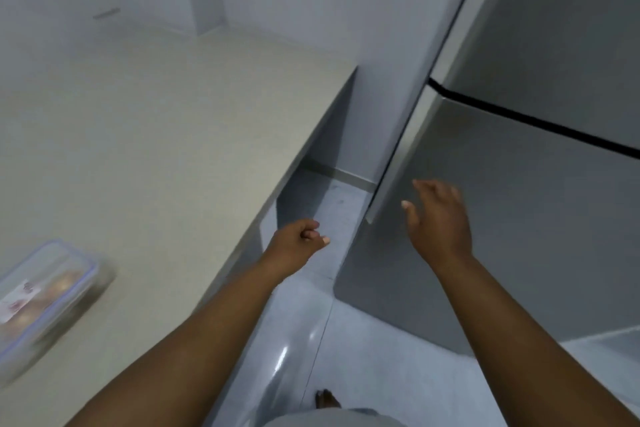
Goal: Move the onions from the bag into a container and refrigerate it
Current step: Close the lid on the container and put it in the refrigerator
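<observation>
A clear plastic container (41, 302) with a blue-rimmed lid lies on the counter at the far left; onions show blurred through its lid. A grey fridge (512, 218) stands on the right with both doors closed. My right hand (440, 218) hovers with fingers spread just in front of the lower door, near its left edge handle (398, 156). My left hand (298, 246) is loosely curled and holds nothing, off the counter's right end over the floor. No bag is in view.
The beige counter (156, 149) fills the left half and ends at a corner near the fridge. A narrow gap with glossy floor (329, 340) runs between counter and fridge. A bare foot (327, 399) shows at the bottom. White walls stand behind.
</observation>
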